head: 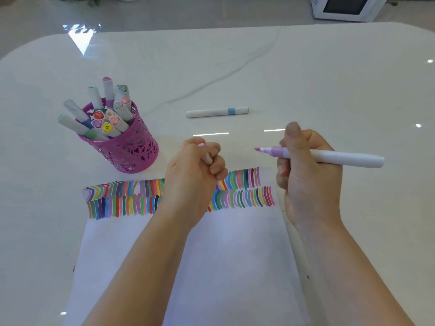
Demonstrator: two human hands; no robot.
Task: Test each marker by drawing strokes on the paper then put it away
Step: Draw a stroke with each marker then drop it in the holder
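Note:
My right hand (pixel 308 177) grips an uncapped pink marker (pixel 329 156) with a white barrel, held level above the table, its tip pointing left. My left hand (pixel 195 175) is closed in a fist over the top of the paper, with a bit of pink, likely the marker's cap (pixel 200 144), showing at its top. The white paper (pixel 188 255) lies in front of me with two rows of many coloured strokes along its far edge. A purple perforated pen cup (pixel 127 149) at the left holds several capped markers.
A capped white marker with a blue band (pixel 216 112) lies on the white glossy table (pixel 329 78) beyond my hands. A white appliance (pixel 346 8) stands on the floor past the far right edge. Both forearms cross the paper.

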